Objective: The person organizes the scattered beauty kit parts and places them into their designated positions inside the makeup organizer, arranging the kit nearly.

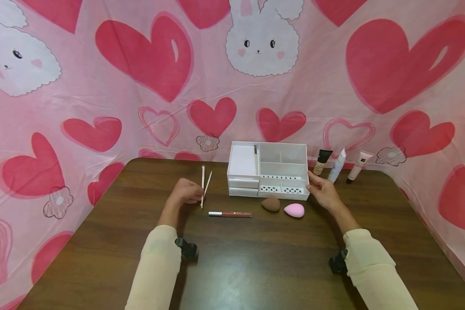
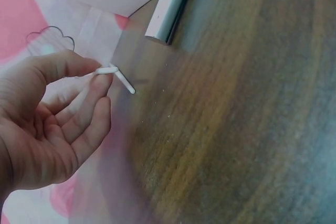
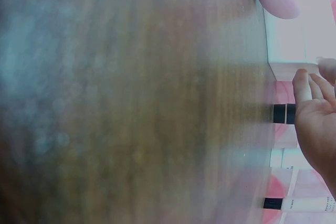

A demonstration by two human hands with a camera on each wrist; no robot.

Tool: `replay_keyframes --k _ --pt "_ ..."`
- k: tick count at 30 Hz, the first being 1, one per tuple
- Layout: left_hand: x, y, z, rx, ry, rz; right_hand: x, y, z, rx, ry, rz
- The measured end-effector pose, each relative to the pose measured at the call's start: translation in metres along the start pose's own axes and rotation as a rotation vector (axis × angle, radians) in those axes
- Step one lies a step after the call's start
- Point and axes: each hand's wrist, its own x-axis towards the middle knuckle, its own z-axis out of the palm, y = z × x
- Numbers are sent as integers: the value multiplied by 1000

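While two cream sleeves (image 1: 155,267) reach in from the near side, a small black camera (image 1: 186,248) is strapped at each wrist above the brown table (image 1: 255,267). Farther in, a slim red-brown tube (image 1: 234,214) lies flat, its silver end to the left. To its right rest a pink sponge (image 1: 295,210) and, a little farther back, a brown sponge (image 1: 271,204), both just in front of the white box.

At left, beyond the slim tube, the left hand (image 1: 187,191) has its thumb and forefinger clamped together on thin white sticks (image 1: 208,182), two of which cross at the pinch; the hand covers the crossing, so I cannot be sure that both are gripped equally. The right hand (image 1: 323,192) touches the right side of the white box (image 1: 243,160), its thumb and fingers apart and fairly straight.

That box has two drawers (image 1: 243,182) at lower left, spotted liners (image 1: 269,189) in its front compartments and a thin brush (image 1: 255,159) in a narrow slot. Behind the right hand, three squeeze tubes (image 1: 359,167) stand in a row. Farthest away hangs a pink cloth (image 1: 263,91) with red hearts and white rabbits.
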Motion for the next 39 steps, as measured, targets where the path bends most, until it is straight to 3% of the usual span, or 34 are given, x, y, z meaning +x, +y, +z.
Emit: replay_keyframes --k 7,25,39 --pt "4 4 1 -19 -14 0 0 1 0 -8 -2 7" --pt "4 21 3 -99 -120 27 2 0 1 -15 -8 18" --pt "0 40 6 -142 -117 62 1 0 0 24 0 -8"
